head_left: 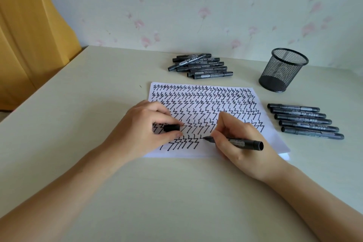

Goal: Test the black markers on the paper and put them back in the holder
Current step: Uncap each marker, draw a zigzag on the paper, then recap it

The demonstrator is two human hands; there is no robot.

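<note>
Your right hand (241, 139) pinches an uncapped black marker (238, 142) between thumb and fingers (221, 124), its tip touching the paper (275, 143) at the end of the bottom row of zigzag marks (186, 142). Your left hand (145, 125) rests on the left part of the sheet, its fingers curled round the cap (171, 128), pinching it against the thumb.

To do this stroke well, keep the left hand's weight on the sheet so it does not slide under the pull of the tip. Draw 1 zigzag just to the right of the last one, the same size as its neighbours, so a faint or broken line would show at once. There is bare paper to the right in this row, so you need not crowd the marks. Keep the heel of your right hand off fresh ink; it lies on the sheet below and right of the tip, which looks safe.

Once the line reads solid, bring the cap to the tip and press it fully home before you let go.

The mesh holder (282, 70) stands at the far right of the table (98, 192), well apart from the sheet, and looks empty. 5 markers (305, 121) lie in a row just right of the paper, and a looser pile of markers (200, 67) lies beyond its top edge. Which group is tested I cannot tell, so keep this one apart from both as it goes into the holder.
</note>
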